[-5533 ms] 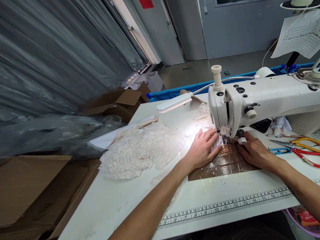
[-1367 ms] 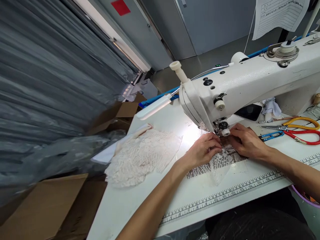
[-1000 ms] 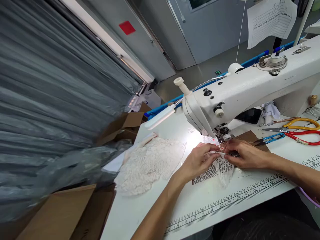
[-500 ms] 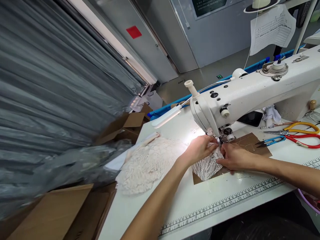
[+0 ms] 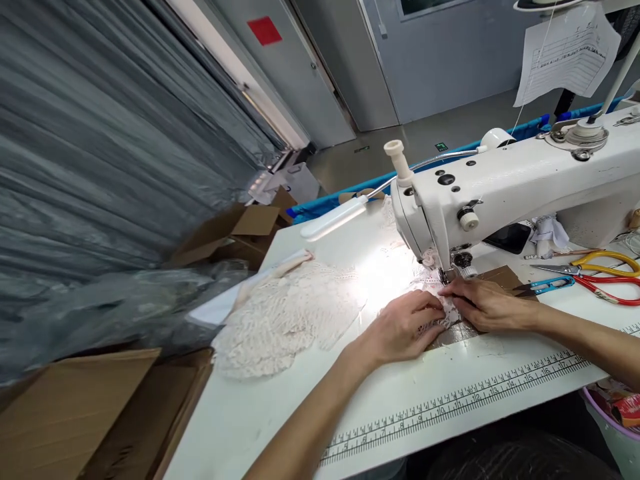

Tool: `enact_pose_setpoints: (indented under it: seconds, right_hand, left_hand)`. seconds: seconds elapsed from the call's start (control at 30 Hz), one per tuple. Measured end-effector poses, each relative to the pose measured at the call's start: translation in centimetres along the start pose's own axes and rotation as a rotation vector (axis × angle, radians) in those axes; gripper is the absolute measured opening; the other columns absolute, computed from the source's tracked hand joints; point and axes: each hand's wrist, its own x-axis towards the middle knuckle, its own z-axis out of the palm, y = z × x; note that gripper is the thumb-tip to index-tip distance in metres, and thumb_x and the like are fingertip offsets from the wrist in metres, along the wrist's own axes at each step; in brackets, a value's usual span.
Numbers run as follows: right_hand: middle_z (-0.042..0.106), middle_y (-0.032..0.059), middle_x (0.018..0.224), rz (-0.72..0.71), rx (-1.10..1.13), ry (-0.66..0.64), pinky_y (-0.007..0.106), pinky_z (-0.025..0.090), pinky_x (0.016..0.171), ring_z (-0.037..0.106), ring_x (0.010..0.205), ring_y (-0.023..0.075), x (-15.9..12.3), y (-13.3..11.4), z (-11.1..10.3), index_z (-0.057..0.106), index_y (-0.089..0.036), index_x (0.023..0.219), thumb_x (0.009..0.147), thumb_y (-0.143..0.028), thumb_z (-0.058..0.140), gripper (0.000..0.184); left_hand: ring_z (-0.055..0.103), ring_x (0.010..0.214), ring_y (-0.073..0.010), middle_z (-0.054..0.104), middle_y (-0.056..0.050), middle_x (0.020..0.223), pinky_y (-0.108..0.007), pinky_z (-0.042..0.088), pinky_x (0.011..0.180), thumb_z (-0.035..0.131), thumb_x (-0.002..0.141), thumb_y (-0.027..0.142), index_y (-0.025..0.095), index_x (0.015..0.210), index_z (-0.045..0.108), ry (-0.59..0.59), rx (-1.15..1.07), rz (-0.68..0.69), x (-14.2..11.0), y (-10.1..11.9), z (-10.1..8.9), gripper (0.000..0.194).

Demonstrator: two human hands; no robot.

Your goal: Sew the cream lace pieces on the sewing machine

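Observation:
A white sewing machine (image 5: 515,183) stands on the white table (image 5: 300,413). Under its presser foot (image 5: 444,275) lies a small piece of white lace (image 5: 440,310), on a brown taped patch of the table. My left hand (image 5: 407,328) lies on the lace just left of the foot, fingers curled down onto it. From the right, my right hand (image 5: 483,305) comes in with fingertips pinched on the lace edge right below the foot. A pile of white lace pieces (image 5: 287,317) lies to the left under the lamp's light.
A white gooseneck lamp (image 5: 337,219) shines on the table. Blue thread snips (image 5: 547,285) and yellow-and-red scissors (image 5: 607,273) lie at the right. A printed ruler (image 5: 465,403) runs along the front edge. Cardboard boxes (image 5: 75,413) and plastic sheeting (image 5: 100,167) are at the left.
The lace, lifted and folded between both hands a second ago, now lies flat under the presser foot. Both hands have come down onto it. The camera has shifted slightly.

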Motion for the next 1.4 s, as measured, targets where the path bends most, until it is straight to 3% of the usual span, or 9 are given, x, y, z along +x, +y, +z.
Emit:
enact_pose_setpoints:
  seconds: [0.17,0.33,0.43,0.63,1.07,1.23,1.3,1.4]
  right_hand:
    - [0.067,0.0105,0.111,0.039,0.131,0.029,0.036,0.051,0.088,0.063,0.098,0.0185,-0.6,0.6,-1.3,0.057,-0.015,0.125,0.095,-0.019,0.036,0.037]
    - [0.063,0.0108,0.108,-0.196,-0.128,0.085,0.041,0.047,0.092,0.056,0.103,0.0221,-2.4,1.2,-0.6,0.069,-0.015,0.110,0.086,-0.012,0.043,0.035]
    - [0.060,0.0130,0.109,-0.214,-0.285,0.085,0.046,0.045,0.090,0.051,0.103,0.0258,-3.0,0.9,0.3,0.070,-0.018,0.114,0.089,-0.015,0.047,0.035]
    - [0.058,0.0120,0.108,-0.179,-0.326,0.077,0.044,0.043,0.088,0.049,0.100,0.0247,-3.0,0.6,0.8,0.070,-0.020,0.115,0.089,-0.014,0.048,0.035]
    - [0.061,0.0109,0.109,-0.178,-0.271,0.121,0.045,0.045,0.089,0.052,0.104,0.0251,-3.2,0.9,0.8,0.071,-0.020,0.110,0.088,-0.015,0.048,0.032]
    - [0.066,0.0077,0.103,-0.043,-0.022,0.081,0.032,0.048,0.086,0.060,0.095,0.0172,-1.9,0.7,-1.5,0.071,-0.018,0.111,0.087,-0.014,0.046,0.035]
    - [0.067,0.0065,0.097,0.023,-0.034,0.068,0.029,0.048,0.080,0.060,0.084,0.0147,-1.2,0.9,-2.1,0.070,-0.019,0.114,0.089,-0.015,0.044,0.036]
    - [0.065,0.0067,0.100,-0.026,-0.158,0.040,0.026,0.045,0.071,0.058,0.078,0.0134,-0.6,1.4,-1.9,0.070,-0.022,0.118,0.090,-0.018,0.047,0.036]
  left_hand:
    - [0.065,0.072,-0.0155,0.070,-0.005,0.082,-0.030,0.054,0.063,0.050,0.094,0.014,0.016,0.088,0.063,0.123,0.040,-0.082,-0.5,0.2,1.1,0.014]
    - [0.065,0.072,-0.0142,0.069,-0.004,0.079,-0.029,0.055,0.063,0.054,0.093,0.017,0.017,0.090,0.063,0.240,-0.023,-0.211,-0.3,0.8,1.0,0.009]
    - [0.067,0.081,-0.0152,0.070,-0.007,0.087,-0.029,0.058,0.068,0.056,0.091,0.012,0.016,0.092,0.064,0.306,-0.018,-0.178,-0.2,1.1,1.2,0.008]
    - [0.067,0.074,-0.0161,0.073,-0.006,0.088,-0.031,0.055,0.063,0.056,0.089,0.009,0.017,0.089,0.063,0.225,0.110,-0.023,-0.1,1.0,1.8,0.011]
    - [0.065,0.076,-0.0149,0.072,-0.004,0.091,-0.030,0.051,0.064,0.059,0.091,0.013,0.016,0.094,0.061,0.185,0.191,0.027,-0.3,0.8,1.8,0.004]
    - [0.063,0.073,-0.0140,0.073,-0.003,0.092,-0.030,0.048,0.063,0.058,0.092,0.011,0.016,0.094,0.060,0.171,0.257,0.062,-0.3,0.9,1.8,0.006]
    - [0.062,0.073,-0.0146,0.073,-0.004,0.092,-0.030,0.048,0.063,0.057,0.091,0.011,0.016,0.094,0.060,0.165,0.280,0.070,-0.3,1.0,1.8,0.006]
    - [0.061,0.073,-0.0153,0.072,-0.005,0.091,-0.031,0.048,0.062,0.057,0.091,0.009,0.015,0.095,0.059,0.154,0.316,0.076,-0.3,1.1,1.7,0.007]
